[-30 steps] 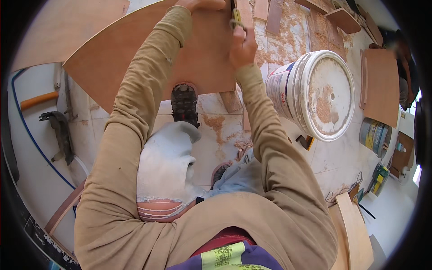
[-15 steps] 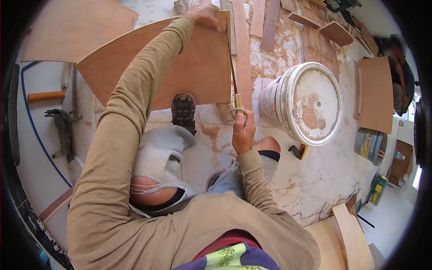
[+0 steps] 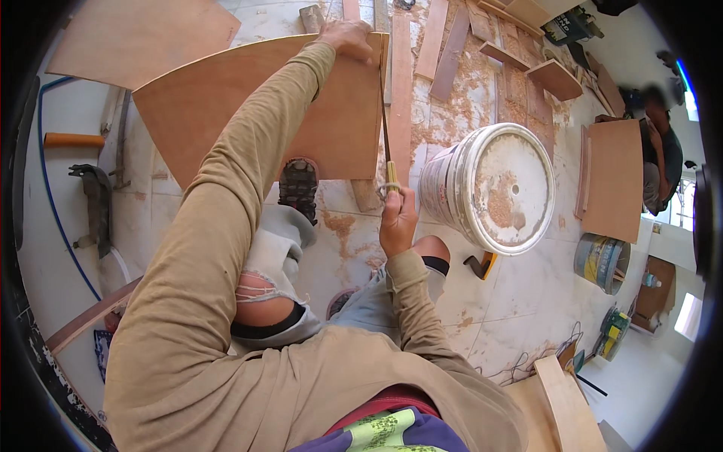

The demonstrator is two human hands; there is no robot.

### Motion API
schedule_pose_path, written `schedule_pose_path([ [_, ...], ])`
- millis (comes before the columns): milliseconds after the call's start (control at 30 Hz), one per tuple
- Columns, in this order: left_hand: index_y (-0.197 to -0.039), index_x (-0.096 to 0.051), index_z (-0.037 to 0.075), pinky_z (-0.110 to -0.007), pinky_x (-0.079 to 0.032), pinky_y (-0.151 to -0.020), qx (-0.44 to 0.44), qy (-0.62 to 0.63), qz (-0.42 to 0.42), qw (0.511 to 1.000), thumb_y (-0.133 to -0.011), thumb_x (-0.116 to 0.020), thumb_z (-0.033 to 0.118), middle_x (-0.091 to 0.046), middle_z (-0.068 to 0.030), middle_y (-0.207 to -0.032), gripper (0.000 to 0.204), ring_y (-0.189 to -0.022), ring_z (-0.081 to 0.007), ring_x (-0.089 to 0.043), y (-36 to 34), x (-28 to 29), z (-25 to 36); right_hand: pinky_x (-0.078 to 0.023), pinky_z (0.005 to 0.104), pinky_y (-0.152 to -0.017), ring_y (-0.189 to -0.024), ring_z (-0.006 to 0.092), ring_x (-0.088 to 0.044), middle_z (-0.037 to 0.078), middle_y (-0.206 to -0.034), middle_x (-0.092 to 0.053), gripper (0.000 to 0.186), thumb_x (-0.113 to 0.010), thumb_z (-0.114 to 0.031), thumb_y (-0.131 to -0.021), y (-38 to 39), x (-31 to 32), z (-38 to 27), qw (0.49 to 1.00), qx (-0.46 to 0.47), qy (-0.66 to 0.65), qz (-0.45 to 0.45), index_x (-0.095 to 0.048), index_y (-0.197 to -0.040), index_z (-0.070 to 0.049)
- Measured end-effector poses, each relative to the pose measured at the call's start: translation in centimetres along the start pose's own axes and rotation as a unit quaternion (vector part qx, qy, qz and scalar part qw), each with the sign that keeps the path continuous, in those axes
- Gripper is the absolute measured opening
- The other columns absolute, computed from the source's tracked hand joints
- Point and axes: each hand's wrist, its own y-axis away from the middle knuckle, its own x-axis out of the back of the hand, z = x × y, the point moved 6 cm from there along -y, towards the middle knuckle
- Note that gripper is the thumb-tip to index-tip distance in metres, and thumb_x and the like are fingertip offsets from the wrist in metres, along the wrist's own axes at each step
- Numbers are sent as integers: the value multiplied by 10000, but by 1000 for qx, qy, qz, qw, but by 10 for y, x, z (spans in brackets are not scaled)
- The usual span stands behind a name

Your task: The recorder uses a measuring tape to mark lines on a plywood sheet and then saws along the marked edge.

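A reddish-brown plywood panel (image 3: 248, 98) with one curved edge lies in front of me. My left hand (image 3: 348, 39) is closed over its far right corner, the arm reaching across it. My right hand (image 3: 398, 222) is wrapped round the pale yellow handle of a handsaw (image 3: 390, 172). The thin dark blade, seen edge-on, runs away from me along the panel's right edge; its teeth cannot be made out. A dark shoe (image 3: 300, 184) rests at the panel's near edge. Wood strips (image 3: 364, 194) show from under the panel.
A white lidded bucket (image 3: 514, 188) dusted with sawdust stands right of my right hand. Near it lies a yellow-and-black tool (image 3: 480, 265). Planks (image 3: 401, 98) and sawdust cover the far floor. Another panel (image 3: 147, 38) lies far left. A person (image 3: 659, 151) crouches at the far right.
The whole view has shifted slightly, with the panel lower and the bucket further left in the picture. Both hands keep their holds; the saw has barely moved against the panel.
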Motion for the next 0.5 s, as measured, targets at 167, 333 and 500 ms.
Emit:
schedule_pose_path([
  [167,-1383,-605,177,-447,-472,-1043,-13,-14,23,1000,-682,-809,394,-644,-132,-1349,762,-1267,-301,-595,0,-3,1,-485,362,-709,-741,202,-582,141,-813,-643,377,-538,-346,-1013,-162,-72,1,989,133,-6,63,-628,-1061,17],
  [333,-1396,-598,187,-454,-464,-1050,-38,-6,12,999,-677,-794,417,-649,-132,-1338,780,-1272,-301,-592,3,0,4,-382,267,-551,-622,68,-442,-7,-738,-496,298,-532,-302,-1022,-69,-46,35,997,24,-67,15,-580,-1086,-15],
  [500,-1280,-659,52,-474,-455,-1057,-58,65,52,995,-653,-718,263,-682,-213,-1236,664,-1244,-354,-600,18,9,7,-350,231,-531,-610,33,-415,-29,-751,-503,304,-530,-312,-1031,-12,-20,14,995,-76,-65,6,-603,-1120,-30],
])
